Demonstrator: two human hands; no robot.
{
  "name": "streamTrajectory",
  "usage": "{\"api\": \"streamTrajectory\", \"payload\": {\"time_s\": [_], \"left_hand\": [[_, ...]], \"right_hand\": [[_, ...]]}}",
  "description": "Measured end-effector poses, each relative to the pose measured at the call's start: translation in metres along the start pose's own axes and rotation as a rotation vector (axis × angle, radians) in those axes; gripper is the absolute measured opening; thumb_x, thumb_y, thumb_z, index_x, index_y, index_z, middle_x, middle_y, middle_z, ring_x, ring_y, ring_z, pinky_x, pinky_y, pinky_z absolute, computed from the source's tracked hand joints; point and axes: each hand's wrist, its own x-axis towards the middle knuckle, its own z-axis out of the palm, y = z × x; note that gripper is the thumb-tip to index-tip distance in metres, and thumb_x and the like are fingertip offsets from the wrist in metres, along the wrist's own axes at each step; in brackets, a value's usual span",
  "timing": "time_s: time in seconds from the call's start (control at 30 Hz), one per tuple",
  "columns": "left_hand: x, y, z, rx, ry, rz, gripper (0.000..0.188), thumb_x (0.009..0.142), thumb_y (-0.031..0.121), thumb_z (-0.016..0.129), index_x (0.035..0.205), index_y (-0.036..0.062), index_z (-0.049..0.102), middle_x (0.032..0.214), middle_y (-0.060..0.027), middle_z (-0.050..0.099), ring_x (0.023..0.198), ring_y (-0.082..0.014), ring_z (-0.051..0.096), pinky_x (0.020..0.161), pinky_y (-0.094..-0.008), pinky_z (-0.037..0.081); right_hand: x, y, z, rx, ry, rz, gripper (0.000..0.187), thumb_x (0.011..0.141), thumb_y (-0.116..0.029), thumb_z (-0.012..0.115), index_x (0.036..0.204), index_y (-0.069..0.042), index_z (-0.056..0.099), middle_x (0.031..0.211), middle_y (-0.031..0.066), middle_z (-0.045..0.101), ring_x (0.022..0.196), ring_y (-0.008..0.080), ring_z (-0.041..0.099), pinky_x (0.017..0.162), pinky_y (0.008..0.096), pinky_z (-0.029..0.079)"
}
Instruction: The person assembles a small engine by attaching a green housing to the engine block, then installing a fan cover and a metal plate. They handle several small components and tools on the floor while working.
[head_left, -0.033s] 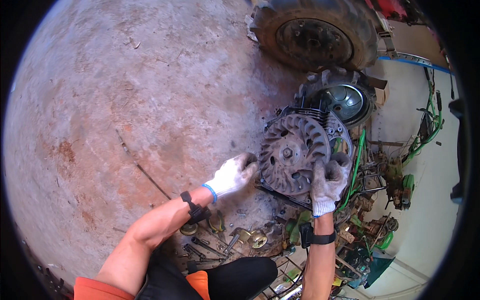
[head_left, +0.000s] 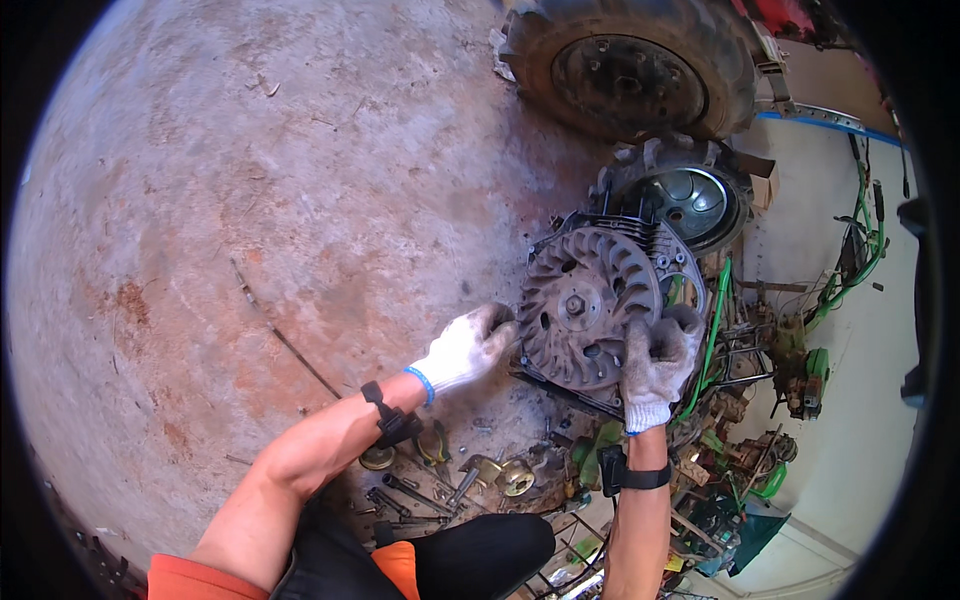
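A dirty grey finned flywheel (head_left: 560, 345), with a nut at its hub, sits on an engine block (head_left: 664, 240) to the right of centre. My left hand (head_left: 468, 345), in a white knitted glove with grimy fingertips, is closed at the flywheel's left rim. On the lower right rim, my right hand (head_left: 660, 365) in a matching glove has its fingers curled and pressed against the fins. The undersides of both hands' fingers are partly hidden.
Behind the engine stand a large tractor tyre (head_left: 530, 75) and a smaller wheel (head_left: 690, 200). Sockets and bolts (head_left: 405, 500), pliers (head_left: 433, 445) and a brass-coloured part (head_left: 515, 478) lie near my knee. A thin rod (head_left: 290, 345) rests on the floor; green-framed machinery (head_left: 815, 375) lines the right wall.
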Motion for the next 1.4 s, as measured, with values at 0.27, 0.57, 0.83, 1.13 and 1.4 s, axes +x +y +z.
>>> {"api": "streamTrajectory", "payload": {"time_s": [0.27,0.57,0.83,1.13,1.4], "left_hand": [[0.053,0.018,0.0,-0.182,0.228,0.006,0.05,0.117,0.046,0.055,0.146,0.0085,0.07,0.136,-0.0306,0.076,0.132,-0.0514,0.071,0.112,-0.0536,0.056],[0.118,0.101,-0.011,0.049,0.168,0.077,0.059,0.119,0.053,0.051,0.134,0.002,0.077,0.141,-0.0332,0.072,0.133,-0.0557,0.066,0.113,-0.056,0.054],[0.104,0.135,0.005,0.156,0.296,0.294,0.05,0.117,0.045,0.055,0.122,0.0023,0.08,0.129,-0.0281,0.073,0.126,-0.0514,0.066,0.107,-0.0576,0.054],[-0.013,0.098,0.03,0.451,0.093,1.194,0.043,0.095,0.026,0.081,0.129,0.002,0.075,0.135,-0.0192,0.069,0.131,-0.0396,0.065,0.112,-0.0577,0.054],[-0.014,0.024,-0.038,1.016,-0.116,0.693,0.033,0.1,0.036,0.077,0.114,0.0074,0.081,0.125,-0.0125,0.075,0.123,-0.0326,0.065,0.11,-0.0495,0.054]], "right_hand": [[0.004,-0.008,0.003,0.173,0.048,0.085,0.037,0.097,-0.016,0.084,0.128,0.0,0.071,0.129,0.0147,0.068,0.116,0.0297,0.067,0.104,0.044,0.055],[0.005,-0.003,0.0,0.286,0.043,0.074,0.052,0.113,-0.035,0.064,0.146,0.004,0.065,0.14,0.0186,0.069,0.13,0.0324,0.067,0.117,0.0455,0.05],[0.004,-0.008,0.0,0.45,0.079,0.143,0.071,0.11,-0.054,0.065,0.147,0.005,0.061,0.14,0.0187,0.067,0.13,0.033,0.067,0.116,0.0457,0.051],[0.001,0.006,-0.003,0.266,0.005,0.138,0.068,0.116,-0.053,0.053,0.152,0.004,0.059,0.146,0.0148,0.067,0.134,0.0268,0.064,0.119,0.0428,0.05],[0.005,0.006,0.005,0.489,0.039,0.181,0.056,0.116,-0.046,0.055,0.142,0.002,0.068,0.135,0.0198,0.071,0.124,0.0331,0.071,0.11,0.0442,0.055]]}}
